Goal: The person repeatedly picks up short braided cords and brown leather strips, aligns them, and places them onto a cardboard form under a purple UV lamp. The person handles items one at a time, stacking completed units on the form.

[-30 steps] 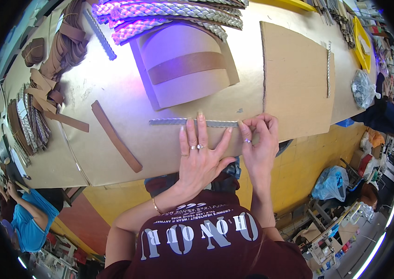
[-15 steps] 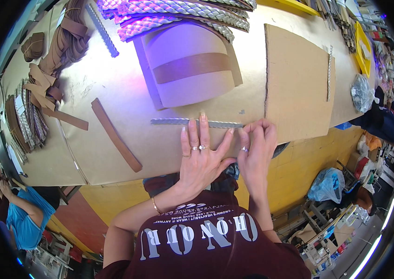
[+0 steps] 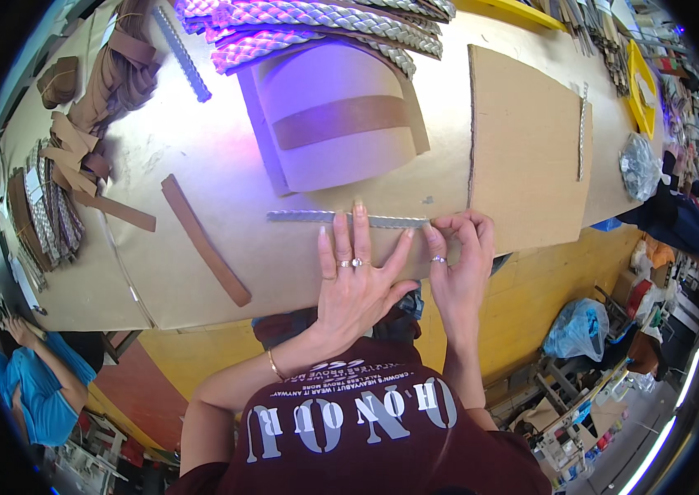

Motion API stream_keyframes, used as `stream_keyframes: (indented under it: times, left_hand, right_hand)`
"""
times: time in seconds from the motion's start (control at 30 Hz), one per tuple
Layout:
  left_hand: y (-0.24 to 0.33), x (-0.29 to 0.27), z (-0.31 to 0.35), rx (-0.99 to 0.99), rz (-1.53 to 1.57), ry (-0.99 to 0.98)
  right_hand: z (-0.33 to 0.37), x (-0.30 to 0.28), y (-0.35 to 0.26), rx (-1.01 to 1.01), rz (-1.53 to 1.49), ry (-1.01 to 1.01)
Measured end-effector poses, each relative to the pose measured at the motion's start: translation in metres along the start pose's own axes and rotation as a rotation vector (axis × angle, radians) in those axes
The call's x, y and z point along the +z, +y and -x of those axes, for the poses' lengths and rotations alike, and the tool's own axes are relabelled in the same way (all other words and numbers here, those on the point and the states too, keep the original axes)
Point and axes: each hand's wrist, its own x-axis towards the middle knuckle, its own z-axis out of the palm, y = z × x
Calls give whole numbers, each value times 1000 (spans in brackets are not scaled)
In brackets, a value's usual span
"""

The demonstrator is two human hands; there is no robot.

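A narrow grey strip with a pale braided edge [image 3: 300, 216] lies crosswise on the tan table in front of me. My left hand [image 3: 354, 289] rests on its middle, fingers spread and stretched out, two of them reaching over the strip. At the strip's right end, my right hand [image 3: 459, 260] has its thumb and curled fingers closed in a pinch; the fingertips partly hide that end. A flat brown leather strip [image 3: 205, 239] lies apart, left of my hands. Just beyond the grey strip stands a curved tan form [image 3: 337, 165] with a brown band [image 3: 341, 121] across it.
Silver braided strips [image 3: 316, 29] are piled on the form's far side. A cardboard sheet [image 3: 527, 148] lies at the right, with a thin braided strip [image 3: 583, 132] on it. Bundles of brown straps [image 3: 122, 82] fill the left. A person in blue [image 3: 52, 388] sits at lower left.
My right hand's fingers have shifted slightly at the strip's right end, opening a little away from the thumb. My left hand stays in place. The person in blue has moved their arms.
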Motion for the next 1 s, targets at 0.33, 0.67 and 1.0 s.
stream_keyframes:
  times: [0.33, 0.67, 1.0]
  left_hand:
    - [5, -2, -3, -13, -22, -2]
    - [1, 4, 1, 29, -323, -22]
    - [-16, -3, 10, -16, 294, 133]
  right_hand:
    - [0, 7, -7, -72, 238, -27]
    - [12, -4, -49, -188, -207, -330]
    - [-9, -9, -19, 222, -960, -546]
